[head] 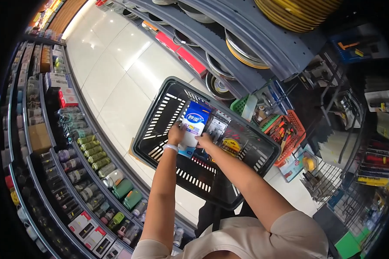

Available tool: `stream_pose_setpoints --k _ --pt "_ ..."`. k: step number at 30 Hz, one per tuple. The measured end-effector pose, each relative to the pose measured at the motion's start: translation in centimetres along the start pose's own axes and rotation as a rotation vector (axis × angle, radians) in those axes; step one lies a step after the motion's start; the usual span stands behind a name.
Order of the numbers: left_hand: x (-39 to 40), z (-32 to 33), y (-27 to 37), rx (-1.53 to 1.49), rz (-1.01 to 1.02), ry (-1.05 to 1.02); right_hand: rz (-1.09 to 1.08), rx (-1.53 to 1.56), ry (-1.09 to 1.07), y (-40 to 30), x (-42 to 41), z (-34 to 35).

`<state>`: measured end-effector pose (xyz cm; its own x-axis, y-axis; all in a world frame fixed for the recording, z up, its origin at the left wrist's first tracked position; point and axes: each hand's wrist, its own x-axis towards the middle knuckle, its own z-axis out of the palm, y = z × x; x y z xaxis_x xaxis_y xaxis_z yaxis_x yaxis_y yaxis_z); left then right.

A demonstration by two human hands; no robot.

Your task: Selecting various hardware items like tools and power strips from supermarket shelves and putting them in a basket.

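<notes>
A black plastic shopping basket [168, 81] with slotted walls lies before me. Inside it, my left hand [175, 133] grips the left edge of a blue and white product packet [194, 124], which bears printed writing. The fingers of my right hand [204, 142] hold the same packet at its lower right edge. Just right of the packet is a clear blister pack [218, 128] with dark items. Farther right in the basket sits a yellow and red package [231, 145]. What lies under the packet is hidden.
Shelves on the left hold green bottles [95, 152], mugs [122, 188] and boxes. Metal pans and bowls [220, 84] fill the upper-right shelves. An orange plastic basket [298, 129] of small tools stands right of the shopping basket, near wire racks [347, 207]. Pale floor tiles [116, 94] run between the shelves.
</notes>
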<state>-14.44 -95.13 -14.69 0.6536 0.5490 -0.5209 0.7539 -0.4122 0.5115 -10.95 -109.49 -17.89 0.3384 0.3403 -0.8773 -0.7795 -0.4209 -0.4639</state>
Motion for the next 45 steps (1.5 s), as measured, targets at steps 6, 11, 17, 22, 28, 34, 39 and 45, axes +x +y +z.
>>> stream_pose_setpoints --k 6,11,17,22,28,34,39,45 --pt "0.5 5.8 4.1 0.245 0.160 -0.033 0.012 -0.098 0.261 2.7 6.1 -4.4" --pt "0.5 2.2 -9.1 0.500 0.371 0.038 -0.271 -0.638 0.256 -1.9 -1.8 5.0" --pt "-1.3 4.6 -2.1 0.070 0.287 -0.034 -0.304 -0.355 0.171 -1.4 -6.5 -1.9" --pt "-5.9 4.8 3.4 -0.341 0.262 -0.122 -0.420 -0.020 0.015 -1.2 -12.8 -5.7" --pt "-15.5 3.6 12.4 -0.723 0.146 -0.269 -0.445 0.090 -0.019 -1.5 -22.4 -12.6" --pt "-21.3 5.9 18.8 -0.714 0.282 -0.347 -0.547 0.138 0.144 0.6 -28.4 -22.0" --pt "-25.3 8.6 23.4 -0.734 0.319 -0.364 -0.534 0.394 0.343 3.1 -33.1 -29.3" --pt "-28.7 14.0 28.5 -0.613 0.554 -0.484 -0.704 0.587 0.801 6.1 -37.3 -38.0"
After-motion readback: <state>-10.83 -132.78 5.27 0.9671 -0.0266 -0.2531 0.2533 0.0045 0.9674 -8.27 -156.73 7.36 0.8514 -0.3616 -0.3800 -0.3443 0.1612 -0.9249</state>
